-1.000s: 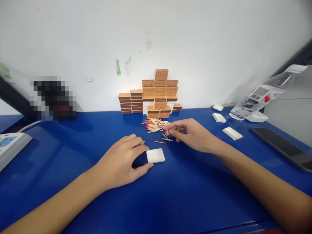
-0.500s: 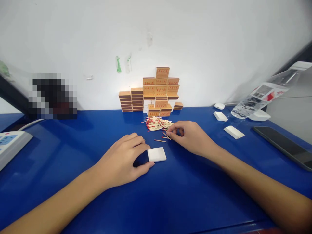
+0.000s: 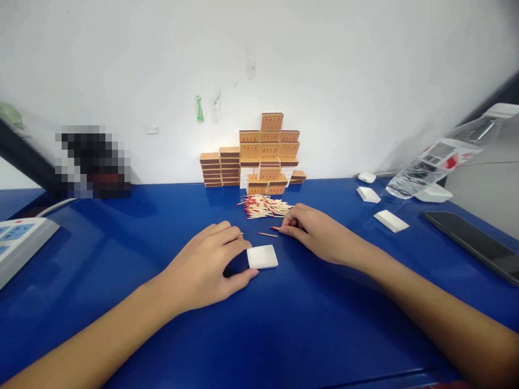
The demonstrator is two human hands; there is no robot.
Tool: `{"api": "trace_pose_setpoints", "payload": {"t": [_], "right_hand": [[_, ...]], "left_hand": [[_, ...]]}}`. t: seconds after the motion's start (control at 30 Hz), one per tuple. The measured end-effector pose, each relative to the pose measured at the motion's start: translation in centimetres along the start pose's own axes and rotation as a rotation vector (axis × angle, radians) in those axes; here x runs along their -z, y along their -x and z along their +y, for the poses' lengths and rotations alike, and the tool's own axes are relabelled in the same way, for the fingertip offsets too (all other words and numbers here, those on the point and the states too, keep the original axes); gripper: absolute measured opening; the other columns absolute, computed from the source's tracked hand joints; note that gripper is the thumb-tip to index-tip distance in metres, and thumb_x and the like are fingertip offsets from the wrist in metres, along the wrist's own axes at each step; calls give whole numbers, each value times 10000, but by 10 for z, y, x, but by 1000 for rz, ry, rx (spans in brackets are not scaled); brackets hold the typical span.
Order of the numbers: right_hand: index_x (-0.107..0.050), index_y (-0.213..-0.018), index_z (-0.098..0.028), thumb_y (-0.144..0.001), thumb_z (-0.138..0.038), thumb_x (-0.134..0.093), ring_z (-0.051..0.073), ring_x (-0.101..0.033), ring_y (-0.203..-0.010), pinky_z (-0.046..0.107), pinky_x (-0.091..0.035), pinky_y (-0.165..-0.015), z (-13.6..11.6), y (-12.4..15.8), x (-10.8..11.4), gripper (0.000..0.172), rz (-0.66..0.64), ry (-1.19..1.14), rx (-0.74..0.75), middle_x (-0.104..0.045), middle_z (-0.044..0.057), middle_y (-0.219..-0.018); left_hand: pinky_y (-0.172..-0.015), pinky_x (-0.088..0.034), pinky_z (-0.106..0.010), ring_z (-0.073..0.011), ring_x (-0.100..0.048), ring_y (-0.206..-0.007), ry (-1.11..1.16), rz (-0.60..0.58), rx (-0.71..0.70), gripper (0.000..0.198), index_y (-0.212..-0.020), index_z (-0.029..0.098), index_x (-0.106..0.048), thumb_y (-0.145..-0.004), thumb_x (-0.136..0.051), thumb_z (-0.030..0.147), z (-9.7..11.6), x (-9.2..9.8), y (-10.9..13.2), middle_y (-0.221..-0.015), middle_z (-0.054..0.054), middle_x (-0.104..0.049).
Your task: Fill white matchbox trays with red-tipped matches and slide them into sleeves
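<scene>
A small white matchbox tray (image 3: 263,257) lies on the blue tabletop, its left end held between the thumb and fingers of my left hand (image 3: 208,265). Just beyond it, my right hand (image 3: 318,229) pinches matches (image 3: 275,228) low over the table; their red heads point left, and how many there are I cannot tell. One loose match (image 3: 268,235) rests between the tray and that pinch. Behind my hands is a heap of red-headed matches (image 3: 264,207), in front of stacked matchboxes (image 3: 269,151).
Shorter matchbox columns (image 3: 220,167) stand against the wall at left. To the right are white pieces (image 3: 391,220), a phone (image 3: 472,243), a small white case (image 3: 366,176) and a tilted plastic bottle (image 3: 433,159). A power strip (image 3: 24,243) lies at far left.
My right fingers have closed further on the matches near the heap, and those matches now lie closer together. My left hand and the tray have hardly moved; the view shifted slightly.
</scene>
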State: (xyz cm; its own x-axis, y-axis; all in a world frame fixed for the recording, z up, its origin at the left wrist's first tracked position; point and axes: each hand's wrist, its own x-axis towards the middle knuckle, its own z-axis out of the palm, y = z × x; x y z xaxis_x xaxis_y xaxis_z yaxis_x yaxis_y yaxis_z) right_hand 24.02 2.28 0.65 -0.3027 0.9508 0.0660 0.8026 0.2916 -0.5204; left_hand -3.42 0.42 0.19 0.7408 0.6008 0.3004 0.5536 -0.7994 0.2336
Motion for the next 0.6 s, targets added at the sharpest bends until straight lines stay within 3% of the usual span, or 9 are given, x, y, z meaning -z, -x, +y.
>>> {"api": "trace_pose_setpoints", "payload": {"t": [0.3,0.6], "right_hand": [[-618,-895,-206,-1046,-315,-621,225,-614,-935,357,-476,-828,-10,1,-19,186,62,-4,136,-652,65,-983],[-630,-920,-188,-1059,-322,-621,255,-620,-982,405,-503,-878,-10,-1,-27,193,22,126,132,-662,92,-1019]], "left_hand": [[-913,-540,-476,-268,-641,-970,-20,8,-2,286,-1153,173,-737,-980,-686,395,-1,-1,3,-1038,-90,-706],[-869,-533,-446,-262,-643,-939,-76,-2,-2,289,-1156,174,-735,-976,-690,395,-4,8,0,-982,-79,-712]]}}
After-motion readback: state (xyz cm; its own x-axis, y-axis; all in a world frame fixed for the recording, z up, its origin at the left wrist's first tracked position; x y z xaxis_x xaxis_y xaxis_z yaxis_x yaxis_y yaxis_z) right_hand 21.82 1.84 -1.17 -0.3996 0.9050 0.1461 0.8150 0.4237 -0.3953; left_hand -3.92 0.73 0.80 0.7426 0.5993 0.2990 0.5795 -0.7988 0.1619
